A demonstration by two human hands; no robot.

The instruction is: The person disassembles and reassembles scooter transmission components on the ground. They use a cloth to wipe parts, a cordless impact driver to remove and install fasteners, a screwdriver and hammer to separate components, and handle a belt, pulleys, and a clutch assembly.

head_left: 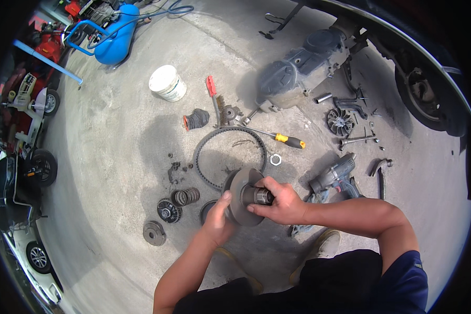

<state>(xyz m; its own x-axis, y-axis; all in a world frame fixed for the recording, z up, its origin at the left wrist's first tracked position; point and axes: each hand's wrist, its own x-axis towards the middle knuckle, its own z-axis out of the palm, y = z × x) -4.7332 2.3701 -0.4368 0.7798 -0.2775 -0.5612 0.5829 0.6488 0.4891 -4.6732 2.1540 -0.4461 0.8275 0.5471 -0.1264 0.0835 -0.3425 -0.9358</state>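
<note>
Between both hands I hold a grey metal pulley (237, 198), a wide disc with a threaded hub sticking out to the right. My left hand (217, 222) is closed on the disc's left edge, thumb up. Around the hub, the thumb and fingers of my right hand (282, 202) are closed. A toothed drive belt (198, 162) lies on the floor just beyond the pulley. To the left are a coil spring (187, 197), a round clutch part (169, 210) and a dark metal disc (154, 233). Another dark round part behind my left hand is partly hidden.
A grey impact wrench (334, 172) and hammer (382, 175) lie right. Beyond the belt are a yellow-black screwdriver (290, 141), nut (276, 160), red-handled brush (211, 86) and white bucket (167, 83). An engine cover (293, 78) and fan wheel (340, 122) sit far right.
</note>
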